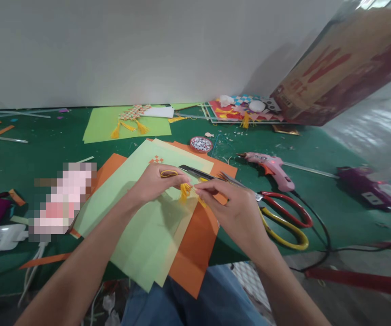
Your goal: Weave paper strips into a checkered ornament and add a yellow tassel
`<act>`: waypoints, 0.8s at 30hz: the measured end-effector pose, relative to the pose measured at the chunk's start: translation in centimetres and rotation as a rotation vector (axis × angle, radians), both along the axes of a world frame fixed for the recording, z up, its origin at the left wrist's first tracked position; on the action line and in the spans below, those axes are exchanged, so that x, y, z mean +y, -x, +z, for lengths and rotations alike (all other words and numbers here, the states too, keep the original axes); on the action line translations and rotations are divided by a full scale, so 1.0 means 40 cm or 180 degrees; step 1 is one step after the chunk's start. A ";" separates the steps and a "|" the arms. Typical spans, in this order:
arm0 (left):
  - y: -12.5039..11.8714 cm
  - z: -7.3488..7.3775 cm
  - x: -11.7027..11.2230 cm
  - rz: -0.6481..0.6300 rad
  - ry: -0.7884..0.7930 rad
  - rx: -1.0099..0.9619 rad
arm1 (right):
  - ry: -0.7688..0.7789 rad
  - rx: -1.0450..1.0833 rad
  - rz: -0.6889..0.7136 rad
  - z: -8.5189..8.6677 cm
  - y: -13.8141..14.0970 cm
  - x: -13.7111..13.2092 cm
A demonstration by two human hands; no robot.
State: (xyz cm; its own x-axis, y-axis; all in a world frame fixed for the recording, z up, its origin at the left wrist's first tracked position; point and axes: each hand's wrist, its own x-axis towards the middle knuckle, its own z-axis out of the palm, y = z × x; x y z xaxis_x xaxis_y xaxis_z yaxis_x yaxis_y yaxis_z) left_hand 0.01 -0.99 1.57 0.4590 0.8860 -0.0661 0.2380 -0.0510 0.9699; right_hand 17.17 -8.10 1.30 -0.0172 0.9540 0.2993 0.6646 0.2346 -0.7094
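My left hand is closed in a pinch on a small yellow tassel whose loop of yellow cord curls over my fingers. My right hand is closed too, its fingertips pinching the tassel's lower threads from the right. Both hands hover over a stack of light green paper and orange paper that overhangs the table's near edge. A utility knife lies on the paper just behind my fingers.
Red and yellow-handled scissors lie right of my right hand. A pink glue gun with a black cable sits behind them. A round dish of googly eyes, a woven paper piece with tassels, a cardboard box and a purple device stand on the green table.
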 end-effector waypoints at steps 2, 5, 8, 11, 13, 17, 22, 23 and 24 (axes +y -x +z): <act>-0.003 -0.004 0.000 0.0111 -0.0084 0.0051 | 0.0183 -0.0107 0.0096 0.000 -0.010 0.000; -0.005 -0.005 -0.003 0.0208 -0.0221 0.0037 | 0.0426 -0.0350 0.0357 0.004 -0.019 0.001; -0.006 0.001 -0.008 0.0115 -0.0223 -0.0025 | 0.0210 -0.0283 0.0241 0.010 -0.008 0.006; -0.006 0.007 -0.009 -0.0093 -0.0207 -0.0103 | 0.0341 -0.0169 0.0314 0.006 0.025 0.014; -0.004 0.008 -0.007 -0.0110 -0.0224 -0.0163 | 0.0686 0.0015 0.0508 -0.004 0.047 0.019; -0.003 0.001 -0.003 0.0251 -0.0290 -0.0167 | 0.1107 0.0568 0.0741 -0.018 0.063 0.012; 0.000 -0.012 0.006 0.0457 -0.0268 -0.0360 | 0.1099 0.0280 0.0861 -0.003 0.030 -0.028; 0.003 -0.013 0.011 0.0599 -0.0292 -0.0519 | 0.1118 0.0174 0.0915 0.000 0.023 -0.037; 0.006 -0.014 0.017 0.0798 -0.0312 -0.0716 | 0.1133 0.0050 0.0966 0.001 0.016 -0.044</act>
State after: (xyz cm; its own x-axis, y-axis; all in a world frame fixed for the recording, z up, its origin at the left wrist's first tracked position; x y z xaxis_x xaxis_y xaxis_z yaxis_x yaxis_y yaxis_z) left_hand -0.24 -0.29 1.02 0.2196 0.9701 0.1031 0.0358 -0.1136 0.9929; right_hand 16.53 -9.85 1.33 -0.3094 0.9500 -0.0432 0.5922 0.1570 -0.7903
